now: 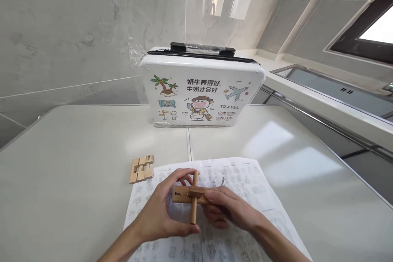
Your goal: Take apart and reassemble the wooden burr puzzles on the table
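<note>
My left hand (156, 213) spans a round wooden dowel (193, 213), with a finger at its top end and the thumb at its bottom end. My right hand (235, 208) pinches the right end of a flat wooden bar (179, 197) with a dark handwritten mark on its left end. The dowel crosses this bar roughly at right angles, and a small darker wooden piece (196, 191) sits at the crossing. How the pieces join is hidden. Both hands are over a printed paper sheet (172, 249) with rows of small faint drawings.
Several notched wooden blocks (150, 159) lie grouped at the sheet's upper left, one bearing a dark mark. A white cartoon-printed case (172, 90) in clear plastic stands at the back of the pale table (76, 172). A counter with a sink (331, 90) runs along the right.
</note>
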Demonstrator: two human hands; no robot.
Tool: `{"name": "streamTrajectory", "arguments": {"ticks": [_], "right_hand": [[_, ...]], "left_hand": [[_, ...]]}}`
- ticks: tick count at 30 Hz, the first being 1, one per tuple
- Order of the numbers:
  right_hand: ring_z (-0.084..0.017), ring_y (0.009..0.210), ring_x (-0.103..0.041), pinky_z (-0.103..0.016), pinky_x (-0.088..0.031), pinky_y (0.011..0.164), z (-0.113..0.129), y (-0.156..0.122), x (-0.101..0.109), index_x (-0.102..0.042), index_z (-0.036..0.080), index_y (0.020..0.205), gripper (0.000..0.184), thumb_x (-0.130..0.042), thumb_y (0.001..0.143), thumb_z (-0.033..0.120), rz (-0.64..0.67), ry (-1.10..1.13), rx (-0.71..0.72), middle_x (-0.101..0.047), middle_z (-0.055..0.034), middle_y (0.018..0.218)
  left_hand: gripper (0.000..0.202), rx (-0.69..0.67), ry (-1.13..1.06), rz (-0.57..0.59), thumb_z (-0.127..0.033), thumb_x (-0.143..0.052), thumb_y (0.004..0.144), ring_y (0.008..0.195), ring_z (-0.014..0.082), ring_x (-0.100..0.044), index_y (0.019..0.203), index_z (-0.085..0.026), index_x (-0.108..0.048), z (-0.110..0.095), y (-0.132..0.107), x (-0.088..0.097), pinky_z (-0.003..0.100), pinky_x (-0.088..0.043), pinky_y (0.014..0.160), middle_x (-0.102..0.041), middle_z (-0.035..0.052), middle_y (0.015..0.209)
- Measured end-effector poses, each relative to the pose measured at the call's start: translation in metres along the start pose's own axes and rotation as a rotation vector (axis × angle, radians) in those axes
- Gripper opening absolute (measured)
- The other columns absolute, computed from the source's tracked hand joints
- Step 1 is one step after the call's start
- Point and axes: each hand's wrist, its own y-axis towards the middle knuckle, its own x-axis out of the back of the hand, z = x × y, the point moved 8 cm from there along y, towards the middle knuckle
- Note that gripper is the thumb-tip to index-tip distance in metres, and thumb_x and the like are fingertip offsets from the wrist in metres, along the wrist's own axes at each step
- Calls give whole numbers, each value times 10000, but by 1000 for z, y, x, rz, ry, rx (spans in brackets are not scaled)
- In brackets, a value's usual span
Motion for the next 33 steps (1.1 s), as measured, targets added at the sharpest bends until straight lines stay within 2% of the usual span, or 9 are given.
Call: {"name": "streamTrajectory", "arguments": {"ticks": [5,9,13,17,22,24,26,28,33], "right_hand": [[-72,500,-238,-252,-210,474,-5,2,-1,-403,232,701,559,-585,997,670,-25,-27,24,-327,81,638],[-77,506,-238,-249,-217,473,-4,-1,0,-427,229,737,533,-585,1007,661,-27,-27,26,-320,86,646],[-73,486,-290,-243,-245,472,-7,-3,-5,-473,224,788,474,-574,1031,618,61,-18,-19,-361,80,669],[-71,458,-316,-242,-263,463,-10,-3,-8,-458,228,746,526,-560,1018,667,108,-9,-23,-390,76,640],[-65,459,-342,-224,-300,458,-14,2,-4,-496,207,777,528,-571,1015,672,91,36,21,-414,72,643],[-64,461,-362,-217,-326,458,-14,4,-1,-516,194,793,504,-552,1045,629,85,53,63,-435,64,655],[-61,452,-354,-211,-330,449,-14,5,1,-521,191,803,494,-533,1061,612,83,73,93,-429,65,650],[-56,439,-319,-204,-311,434,-15,6,1,-511,194,799,500,-522,1065,618,82,94,100,-401,75,640],[-43,443,-218,-185,-233,416,-14,7,-6,-463,205,768,527,-556,1042,646,88,150,72,-311,99,620]], "left_hand": [[934,-50,29,-51,-496,-992,615,1146,284,-637,1420,-325,-551,-2,-1,1,395,-596,970,-626,87,1319],[996,-62,79,-105,-540,-1014,561,1067,263,-658,1419,-340,-550,-2,-1,4,387,-607,929,-637,75,1288],[1016,-14,66,-20,-547,-1021,527,1094,286,-668,1418,-357,-571,4,-2,-1,417,-600,938,-659,70,1270],[1043,65,-22,18,-494,-1037,507,1088,307,-694,1431,-352,-574,12,-5,-3,441,-593,945,-708,65,1186],[1094,117,-227,-53,-432,-1057,512,1395,379,-564,1477,-318,-554,15,-3,0,500,-456,1167,-608,137,1509],[924,141,-286,-46,-429,-1044,551,1348,372,-605,1376,-283,-656,15,0,-2,480,-468,1148,-643,131,1476],[625,145,-314,-20,-419,-1017,612,1235,347,-673,1160,-248,-770,14,2,-5,447,-511,1077,-734,101,1333],[425,133,-322,-7,-383,-999,645,1149,327,-706,994,-234,-807,11,3,-5,419,-534,1009,-791,68,1179],[416,110,-258,-18,-312,-1017,602,1057,304,-722,962,-244,-819,6,1,-3,390,-534,949,-815,30,1026]]}}
